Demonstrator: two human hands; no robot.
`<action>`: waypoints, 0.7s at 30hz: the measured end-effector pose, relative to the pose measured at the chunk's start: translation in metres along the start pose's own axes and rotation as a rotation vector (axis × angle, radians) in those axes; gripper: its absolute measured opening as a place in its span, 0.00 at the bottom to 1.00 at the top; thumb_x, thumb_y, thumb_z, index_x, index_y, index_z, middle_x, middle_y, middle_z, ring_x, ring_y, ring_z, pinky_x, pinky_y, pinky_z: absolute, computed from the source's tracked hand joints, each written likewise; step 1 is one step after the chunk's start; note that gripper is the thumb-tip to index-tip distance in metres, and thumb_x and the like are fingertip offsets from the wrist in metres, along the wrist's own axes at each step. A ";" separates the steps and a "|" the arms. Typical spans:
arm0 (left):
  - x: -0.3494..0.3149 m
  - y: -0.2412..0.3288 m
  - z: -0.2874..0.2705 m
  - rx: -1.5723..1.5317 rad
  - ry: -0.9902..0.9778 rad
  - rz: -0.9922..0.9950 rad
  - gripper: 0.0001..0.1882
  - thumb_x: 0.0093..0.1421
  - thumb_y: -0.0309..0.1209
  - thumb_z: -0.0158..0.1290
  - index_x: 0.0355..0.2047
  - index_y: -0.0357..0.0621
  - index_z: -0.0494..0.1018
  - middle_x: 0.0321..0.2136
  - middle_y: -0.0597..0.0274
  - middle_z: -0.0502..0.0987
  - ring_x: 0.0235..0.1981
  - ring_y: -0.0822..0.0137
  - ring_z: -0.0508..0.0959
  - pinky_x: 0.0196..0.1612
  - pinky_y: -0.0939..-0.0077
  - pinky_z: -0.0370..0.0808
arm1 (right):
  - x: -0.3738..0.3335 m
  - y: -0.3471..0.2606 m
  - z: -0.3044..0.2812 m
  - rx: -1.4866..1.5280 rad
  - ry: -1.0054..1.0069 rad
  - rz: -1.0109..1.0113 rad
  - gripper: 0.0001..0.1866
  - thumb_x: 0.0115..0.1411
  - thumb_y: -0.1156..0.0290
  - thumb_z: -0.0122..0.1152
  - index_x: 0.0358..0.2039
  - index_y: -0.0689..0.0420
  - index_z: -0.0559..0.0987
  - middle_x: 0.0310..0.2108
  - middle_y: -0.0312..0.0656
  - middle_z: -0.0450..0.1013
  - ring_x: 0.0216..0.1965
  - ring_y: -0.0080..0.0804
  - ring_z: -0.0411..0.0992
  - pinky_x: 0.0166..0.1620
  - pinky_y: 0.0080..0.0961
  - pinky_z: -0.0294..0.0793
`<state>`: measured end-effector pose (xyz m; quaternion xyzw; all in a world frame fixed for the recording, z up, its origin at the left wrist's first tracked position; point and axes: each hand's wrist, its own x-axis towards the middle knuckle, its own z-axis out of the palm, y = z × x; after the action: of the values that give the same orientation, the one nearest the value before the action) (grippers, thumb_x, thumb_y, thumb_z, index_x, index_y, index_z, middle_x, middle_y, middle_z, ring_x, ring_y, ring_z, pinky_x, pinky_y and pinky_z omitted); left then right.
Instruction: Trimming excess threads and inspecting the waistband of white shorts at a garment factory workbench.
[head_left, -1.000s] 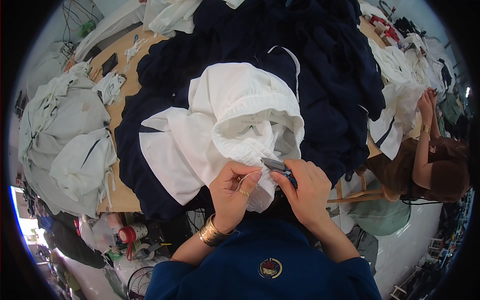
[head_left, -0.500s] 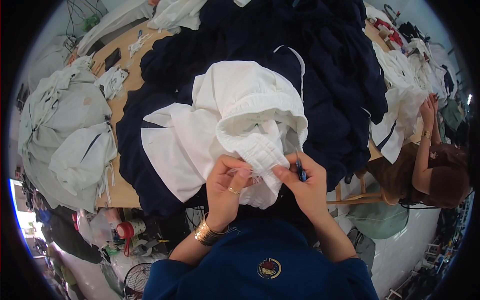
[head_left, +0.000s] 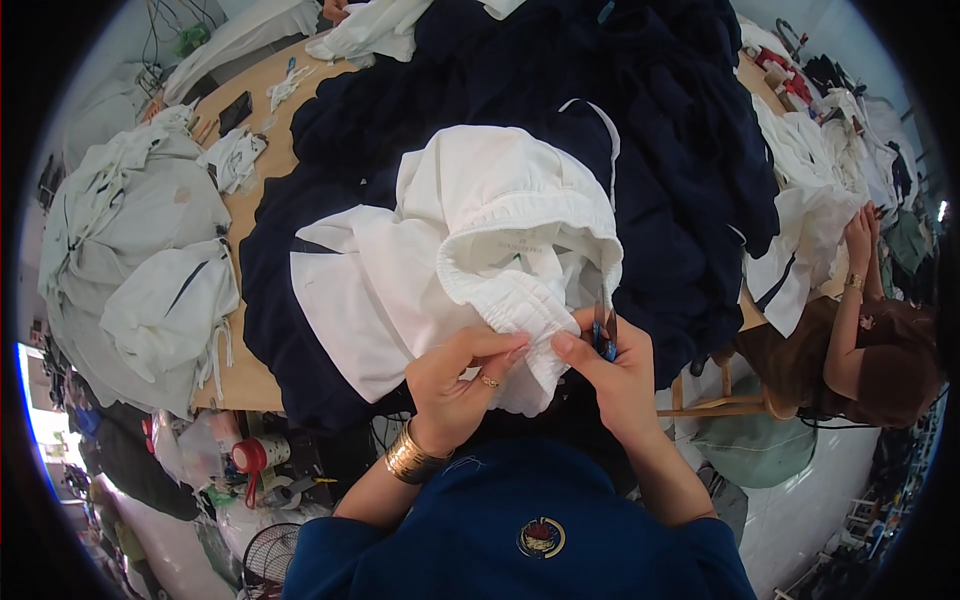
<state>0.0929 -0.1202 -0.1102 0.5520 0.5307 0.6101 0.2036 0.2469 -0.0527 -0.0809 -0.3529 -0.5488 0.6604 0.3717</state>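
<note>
A white garment (head_left: 515, 150) with a gathered elastic waistband (head_left: 535, 305) lies in front of me, its waist opening turned towards me. My left hand (head_left: 458, 375) is closed, thumb and forefinger pinching the waistband's near edge. My right hand (head_left: 615, 375) presses the same band between thumb and fingers. Small blue-handled thread snips (head_left: 603, 340) are tucked in that hand, their blades pointing away from me. Several loose threads (head_left: 463, 463) lie on my shirt beside the left wrist. The fingertips under the fabric are hidden.
A heap of navy fabric (head_left: 690, 150) lies around and under the garment on the table (head_left: 262, 220). Pale garments (head_left: 130, 240) are piled at left. On the right, a co-worker (head_left: 850, 340) handles white cloth (head_left: 800, 200). A red-lidded bottle (head_left: 258, 455) stands lower left.
The loose threads that were in my left fingers are gone from them. My left hand has turned and now pinches the band's edge. The snips' blades have spread apart slightly.
</note>
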 end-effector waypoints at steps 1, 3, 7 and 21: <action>0.000 0.002 0.000 -0.001 -0.001 0.001 0.11 0.53 0.21 0.58 0.38 0.39 0.75 0.26 0.65 0.78 0.26 0.76 0.77 0.32 0.84 0.73 | -0.001 0.000 0.000 0.010 0.009 -0.004 0.06 0.56 0.73 0.61 0.30 0.63 0.76 0.19 0.26 0.65 0.23 0.10 0.56 0.26 0.10 0.54; 0.000 0.008 -0.002 -0.131 -0.044 -0.237 0.06 0.56 0.21 0.55 0.34 0.36 0.74 0.27 0.63 0.77 0.28 0.76 0.77 0.34 0.83 0.73 | -0.002 0.002 -0.001 0.007 0.010 -0.021 0.06 0.57 0.73 0.60 0.30 0.63 0.76 0.20 0.26 0.65 0.23 0.10 0.56 0.26 0.10 0.54; 0.002 0.008 -0.008 -0.487 -0.097 -0.401 0.04 0.58 0.23 0.54 0.31 0.34 0.71 0.29 0.61 0.76 0.31 0.74 0.77 0.36 0.82 0.73 | -0.002 0.006 -0.003 0.005 0.017 -0.065 0.06 0.57 0.73 0.60 0.30 0.63 0.76 0.20 0.26 0.65 0.23 0.10 0.57 0.26 0.10 0.55; 0.004 -0.006 0.002 -0.658 -0.081 -0.384 0.11 0.54 0.22 0.57 0.32 0.39 0.65 0.30 0.63 0.69 0.34 0.71 0.74 0.39 0.77 0.74 | 0.007 0.019 -0.017 -0.290 0.082 -0.112 0.10 0.53 0.68 0.65 0.31 0.61 0.76 0.16 0.32 0.63 0.21 0.14 0.58 0.24 0.15 0.60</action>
<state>0.0917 -0.1134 -0.1136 0.3712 0.3918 0.6764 0.5012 0.2561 -0.0410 -0.1021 -0.3983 -0.6415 0.5375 0.3753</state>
